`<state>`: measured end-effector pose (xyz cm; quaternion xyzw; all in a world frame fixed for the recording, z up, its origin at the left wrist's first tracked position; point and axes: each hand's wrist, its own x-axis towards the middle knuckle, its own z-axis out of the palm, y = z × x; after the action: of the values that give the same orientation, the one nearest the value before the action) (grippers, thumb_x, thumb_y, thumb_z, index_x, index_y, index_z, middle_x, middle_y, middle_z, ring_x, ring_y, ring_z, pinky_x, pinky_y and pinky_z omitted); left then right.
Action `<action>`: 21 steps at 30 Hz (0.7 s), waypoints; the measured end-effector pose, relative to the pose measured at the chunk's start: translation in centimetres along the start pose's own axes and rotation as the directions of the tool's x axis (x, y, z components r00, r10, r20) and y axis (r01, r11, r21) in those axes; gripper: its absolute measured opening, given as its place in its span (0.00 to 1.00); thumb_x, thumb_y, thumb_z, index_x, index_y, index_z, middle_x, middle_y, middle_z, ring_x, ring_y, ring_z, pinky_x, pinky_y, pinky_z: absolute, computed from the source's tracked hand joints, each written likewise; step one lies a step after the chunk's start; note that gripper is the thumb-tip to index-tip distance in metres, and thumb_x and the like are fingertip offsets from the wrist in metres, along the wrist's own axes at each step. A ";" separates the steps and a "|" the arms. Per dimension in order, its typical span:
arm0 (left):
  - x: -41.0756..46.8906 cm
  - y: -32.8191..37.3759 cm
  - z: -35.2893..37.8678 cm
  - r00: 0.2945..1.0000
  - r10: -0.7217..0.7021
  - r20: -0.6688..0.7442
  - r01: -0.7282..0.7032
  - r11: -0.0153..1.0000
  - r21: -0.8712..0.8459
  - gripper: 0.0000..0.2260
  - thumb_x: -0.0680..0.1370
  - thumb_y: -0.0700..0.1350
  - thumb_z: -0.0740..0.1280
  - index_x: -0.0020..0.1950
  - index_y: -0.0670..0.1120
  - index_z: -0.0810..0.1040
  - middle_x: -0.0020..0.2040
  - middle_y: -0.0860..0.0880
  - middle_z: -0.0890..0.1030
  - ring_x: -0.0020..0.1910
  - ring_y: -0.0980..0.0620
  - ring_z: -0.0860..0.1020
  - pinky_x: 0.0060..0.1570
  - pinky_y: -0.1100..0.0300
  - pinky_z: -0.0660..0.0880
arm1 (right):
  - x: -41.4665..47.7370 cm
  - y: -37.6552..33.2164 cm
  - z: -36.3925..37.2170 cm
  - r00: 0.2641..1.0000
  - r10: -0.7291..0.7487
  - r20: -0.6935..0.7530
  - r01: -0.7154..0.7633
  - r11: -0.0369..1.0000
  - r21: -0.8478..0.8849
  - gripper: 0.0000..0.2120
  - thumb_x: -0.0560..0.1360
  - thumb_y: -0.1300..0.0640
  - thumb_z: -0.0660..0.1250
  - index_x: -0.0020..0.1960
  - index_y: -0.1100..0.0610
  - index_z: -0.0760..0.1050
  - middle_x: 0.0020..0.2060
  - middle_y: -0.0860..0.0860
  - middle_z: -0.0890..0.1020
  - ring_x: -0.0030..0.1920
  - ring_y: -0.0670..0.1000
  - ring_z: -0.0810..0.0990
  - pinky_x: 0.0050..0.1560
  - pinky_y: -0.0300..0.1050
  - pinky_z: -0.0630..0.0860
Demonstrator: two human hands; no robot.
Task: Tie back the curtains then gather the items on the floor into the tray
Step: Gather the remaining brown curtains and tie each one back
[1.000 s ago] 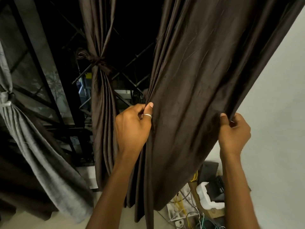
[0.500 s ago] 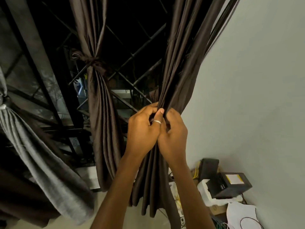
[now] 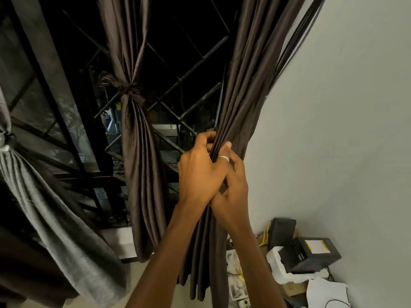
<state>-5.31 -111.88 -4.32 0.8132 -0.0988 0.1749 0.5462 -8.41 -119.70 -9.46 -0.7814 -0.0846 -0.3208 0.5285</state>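
- Head view, angled up and fwd at a window, both forearms raised mid-frame.
- Gripping the dark-brown curtain (image 3: 244, 90) w/ L hand (image 3: 200, 174): fingers curled round the gathered bunch from its L side, thumb w/ silver ring (image 3: 223, 158) pressed across the folds.
- Clamping the same bunch w/ R hand (image 3: 235, 185) from the R side, just below and touching the L hand; wrapped round the fabric, fingertips hidden behind it.
- Squeezed into a narrow rope at the grip, spreading wider above, hanging in loose pleats below btwn the forearms, right beside the grey wall (image 3: 333, 130).
- Seen at centre: second brown curtain (image 3: 140, 163), cinched at the waist w/ a matching knot (image 3: 127, 87), apart from the held one.
- Seen far L: grey curtain (image 3: 49, 207), also cinched, w/ a band (image 3: 7, 141) at frame edge.
- Behind all three: dark metal grille (image 3: 193, 63) w/ diagonal bars, dark outside.
- Lower R, on the floor (image 3: 142, 281) by the wall: black box (image 3: 311, 254) w/ yellow label, resting on white foam (image 3: 274, 257); upright black device (image 3: 283, 227) behind; yellow wires (image 3: 264, 237) next to it; white sheet (image 3: 327, 290) nearer the camera.
- Exact type of the black items: can't tell.
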 end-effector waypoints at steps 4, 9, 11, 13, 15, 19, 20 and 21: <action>0.2 -0.7 -0.4 0.997 0.076 -0.003 -0.076 0.997 -0.011 0.13 0.83 0.52 0.62 0.43 0.47 0.77 0.28 0.48 0.76 0.25 0.52 0.73 0.28 0.55 0.69 | 1.0 1.1 -1.8 0.998 0.039 -0.038 -0.037 0.998 0.044 0.24 0.78 0.66 0.61 0.72 0.57 0.74 0.69 0.51 0.75 0.71 0.44 0.73 0.69 0.41 0.73; -0.2 -0.7 -1.1 0.990 0.119 0.078 -0.111 0.990 -0.091 0.12 0.84 0.49 0.62 0.41 0.48 0.75 0.28 0.44 0.74 0.24 0.51 0.70 0.26 0.51 0.69 | 5.1 2.0 -4.3 0.954 0.242 -0.176 -0.234 0.970 0.062 0.26 0.80 0.49 0.67 0.76 0.49 0.67 0.73 0.44 0.72 0.71 0.40 0.70 0.73 0.50 0.72; -0.2 -0.8 -1.5 0.987 0.111 0.115 -0.096 0.986 -0.133 0.12 0.84 0.49 0.62 0.43 0.46 0.76 0.31 0.41 0.76 0.26 0.46 0.71 0.28 0.49 0.71 | 7.2 2.5 -5.5 0.967 0.238 -0.086 -0.229 0.968 0.103 0.34 0.76 0.45 0.70 0.78 0.48 0.62 0.74 0.44 0.70 0.73 0.43 0.70 0.74 0.52 0.71; -0.1 -1.2 -2.1 0.984 0.096 0.150 -0.066 0.979 -0.195 0.14 0.84 0.51 0.62 0.47 0.43 0.78 0.37 0.35 0.78 0.34 0.36 0.76 0.31 0.44 0.74 | 9.2 3.0 -6.7 0.970 0.241 0.029 -0.242 0.946 0.218 0.39 0.73 0.47 0.74 0.79 0.49 0.60 0.72 0.45 0.73 0.70 0.46 0.75 0.71 0.52 0.74; 0.0 -1.4 -2.6 0.982 0.088 0.165 -0.043 0.964 -0.261 0.16 0.83 0.55 0.62 0.50 0.43 0.79 0.43 0.33 0.79 0.39 0.33 0.79 0.39 0.37 0.77 | 10.7 3.2 -7.7 0.947 0.266 0.179 -0.314 0.881 0.354 0.41 0.69 0.49 0.78 0.77 0.52 0.63 0.69 0.48 0.77 0.68 0.51 0.78 0.69 0.55 0.76; -0.1 -1.2 -3.4 0.979 0.071 0.192 -0.005 0.945 -0.326 0.18 0.79 0.61 0.62 0.54 0.49 0.80 0.50 0.32 0.80 0.45 0.33 0.81 0.53 0.32 0.75 | 11.9 3.6 -8.6 0.821 0.256 0.510 -0.522 0.699 0.490 0.35 0.57 0.48 0.87 0.61 0.52 0.81 0.58 0.53 0.85 0.61 0.57 0.83 0.61 0.54 0.80; 0.0 -1.1 -3.6 0.978 0.072 0.196 -0.002 0.942 -0.336 0.18 0.79 0.60 0.62 0.55 0.48 0.80 0.51 0.34 0.81 0.48 0.32 0.80 0.55 0.32 0.76 | 12.0 3.7 -8.5 0.803 0.250 0.541 -0.543 0.681 0.491 0.34 0.55 0.50 0.88 0.59 0.52 0.82 0.57 0.53 0.85 0.60 0.57 0.83 0.59 0.54 0.81; 0.0 -1.1 -3.7 0.977 0.071 0.199 0.002 0.939 -0.343 0.18 0.79 0.59 0.62 0.55 0.47 0.80 0.52 0.35 0.81 0.51 0.32 0.80 0.55 0.33 0.76 | 12.0 3.8 -8.4 0.790 0.254 0.558 -0.557 0.677 0.480 0.35 0.53 0.51 0.88 0.59 0.52 0.82 0.57 0.53 0.85 0.59 0.57 0.84 0.57 0.53 0.82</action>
<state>-5.55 -108.05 -3.99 0.7181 -0.1985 0.0785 0.6624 -0.74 -131.20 -3.28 -0.6112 -0.1235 0.0439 0.7806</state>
